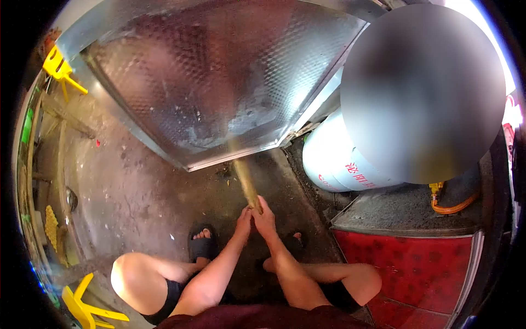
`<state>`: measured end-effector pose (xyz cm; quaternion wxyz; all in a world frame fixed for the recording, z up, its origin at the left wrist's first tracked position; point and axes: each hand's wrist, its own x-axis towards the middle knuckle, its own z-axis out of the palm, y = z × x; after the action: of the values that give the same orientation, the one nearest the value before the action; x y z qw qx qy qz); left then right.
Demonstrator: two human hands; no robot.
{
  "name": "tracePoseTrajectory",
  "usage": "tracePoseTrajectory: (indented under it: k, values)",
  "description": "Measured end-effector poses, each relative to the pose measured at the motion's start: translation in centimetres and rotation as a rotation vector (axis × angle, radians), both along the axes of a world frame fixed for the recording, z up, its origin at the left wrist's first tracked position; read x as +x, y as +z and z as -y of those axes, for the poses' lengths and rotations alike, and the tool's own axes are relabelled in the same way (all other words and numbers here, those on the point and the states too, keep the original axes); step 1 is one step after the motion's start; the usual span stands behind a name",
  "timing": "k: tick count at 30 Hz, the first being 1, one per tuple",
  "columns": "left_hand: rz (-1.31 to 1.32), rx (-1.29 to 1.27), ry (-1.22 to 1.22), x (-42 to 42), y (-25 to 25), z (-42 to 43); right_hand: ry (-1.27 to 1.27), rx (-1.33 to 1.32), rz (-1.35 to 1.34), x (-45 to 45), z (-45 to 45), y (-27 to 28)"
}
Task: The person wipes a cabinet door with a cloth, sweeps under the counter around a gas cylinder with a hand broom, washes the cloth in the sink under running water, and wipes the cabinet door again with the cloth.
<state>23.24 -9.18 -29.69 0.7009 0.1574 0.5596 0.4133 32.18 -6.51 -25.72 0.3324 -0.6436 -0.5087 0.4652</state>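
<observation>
My right hand (264, 219) is closed round the lower end of a long yellowish-brown wooden stick (245, 178). Pressed up beside it, my left hand (245, 221) also grips the stick's end, its fingers partly hidden. The stick slants up and away from me, and its far part blurs in front of a large dimpled metal panel (208, 93). Whether the far end touches the panel I cannot tell. Both hands are between my bent knees, above the dark floor.
A white gas cylinder (350, 159) with red lettering lies or leans at the right, near an orange hose (456, 208) and a red panel (408, 268). Yellow stool parts (59, 66) and yellow legs (87, 304) are at the left. A large blurred patch covers the upper right.
</observation>
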Motion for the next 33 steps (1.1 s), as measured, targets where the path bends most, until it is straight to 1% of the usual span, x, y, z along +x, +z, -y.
tracePoseTrajectory:
  k: [1, 2, 3, 4, 5, 6, 7, 8, 9, 11, 13, 15, 16, 17, 18, 19, 20, 22, 23, 24, 25, 26, 27, 28, 29, 30, 31, 32, 33]
  values:
    - [0.091, 0.003, 0.022, 0.1, 2.5, -0.7, -0.088, -0.017, 0.032, 0.3, -0.1, 0.2]
    - [0.041, 0.132, -0.047, 0.9, 1.4, -1.3, -0.17, -0.032, 0.065, 1.0, 0.0, 0.5]
    - [-0.01, 0.26, -0.116, 1.9, -0.6, -1.7, -0.251, -0.049, 0.099, 1.8, 0.0, 0.6]
    - [-0.062, 0.387, -0.185, 2.5, 0.7, -2.7, -0.291, 0.003, 0.148, 2.8, -0.4, -0.4]
    - [0.101, 0.297, -0.274, 3.5, 2.0, -3.7, -0.328, 0.056, 0.198, 3.8, -1.2, -1.8]
    - [0.078, 0.331, -0.264, 4.7, 2.1, -5.3, -0.366, 0.11, 0.246, 4.8, -2.2, -3.1]
    - [0.055, 0.362, -0.255, 5.9, 2.2, -6.6, -0.323, 0.217, 0.27, 5.4, -4.2, -2.9]
    - [0.031, 0.393, -0.246, 6.7, 2.1, -7.8, -0.371, 0.125, 0.21, 6.2, -6.4, -2.7]
    - [-0.035, 0.469, -0.239, 7.4, 1.0, -9.3, -0.417, 0.033, 0.149, 6.6, -8.8, -1.2]
    - [-0.057, 0.465, -0.226, 8.3, 0.8, -12.3, -0.435, -0.079, 0.182, 7.1, -12.7, -0.7]
    - [-0.095, 0.471, -0.201, 9.0, -0.2, -14.2, -0.377, -0.113, 0.373, 8.0, -16.1, -3.0]
    - [-0.158, 0.484, -0.172, 9.1, -2.2, -15.6, -0.529, -0.066, 0.378, 9.4, -20.2, -9.4]
    - [-0.193, 0.45, -0.189, 8.5, -2.2, -15.9, -0.607, -0.043, 0.38, 9.9, -21.7, -11.7]
    - [-0.223, 0.416, -0.203, 7.7, -2.1, -16.1, -0.365, -0.276, -0.233, 12.4, -22.7, -11.4]
    - [-0.255, 0.419, -0.178, 7.5, -2.5, -16.0, -0.406, -0.331, -0.503, 11.6, -22.1, -6.8]
    - [-0.287, 0.422, -0.154, 7.3, -3.0, -16.0, -0.385, -0.33, -0.586, 11.5, -21.2, -4.5]
    - [-0.288, 0.44, -0.025, 8.0, -4.8, -15.8, -0.362, -0.333, -0.664, 11.6, -20.5, -2.8]
    - [-0.082, 0.199, -0.071, 6.8, -1.8, -16.1, -0.332, -0.213, -0.463, 11.7, -17.1, -1.4]
    - [-0.039, 0.153, -0.096, 7.0, -0.4, -16.5, -0.298, 0.113, -0.152, 12.0, -16.3, -5.2]
    - [0.002, 0.105, -0.122, 7.4, 0.8, -16.7, -0.343, 0.401, 0.238, 12.5, -15.6, -9.2]
    - [0.039, 0.058, -0.146, 7.9, 1.1, -17.1, -0.364, 0.314, 0.26, 11.8, -15.7, -8.9]
    - [-0.007, 0.162, -0.205, 8.4, 0.5, -17.6, -0.385, 0.224, 0.281, 11.1, -15.6, -8.6]
    - [-0.051, 0.266, -0.263, 9.2, -0.8, -18.2, -0.428, 0.128, 0.2, 10.2, -16.4, -7.6]
    - [-0.095, 0.369, -0.323, 9.9, -1.4, -18.7, -0.555, 0.182, 0.132, 9.5, -17.7, -8.8]
    - [-0.212, 0.435, -0.259, 10.7, -1.9, -19.1, -0.511, 0.061, 0.009, 10.1, -19.3, -9.5]
    - [-0.207, 0.374, -0.24, 10.6, -1.7, -19.6, -0.465, -0.06, -0.112, 11.1, -20.9, -9.8]
    - [-0.202, 0.315, -0.22, 10.2, -1.3, -20.3, -0.356, -0.267, -0.126, 11.8, -22.8, -9.7]
    - [-0.196, 0.255, -0.198, 9.7, -0.8, -20.6, -0.331, -0.342, -0.156, 12.7, -23.1, -9.4]
    - [-0.223, 0.244, -0.141, 9.6, -1.1, -20.5, -0.197, -0.376, -0.212, 12.3, -21.6, -3.6]
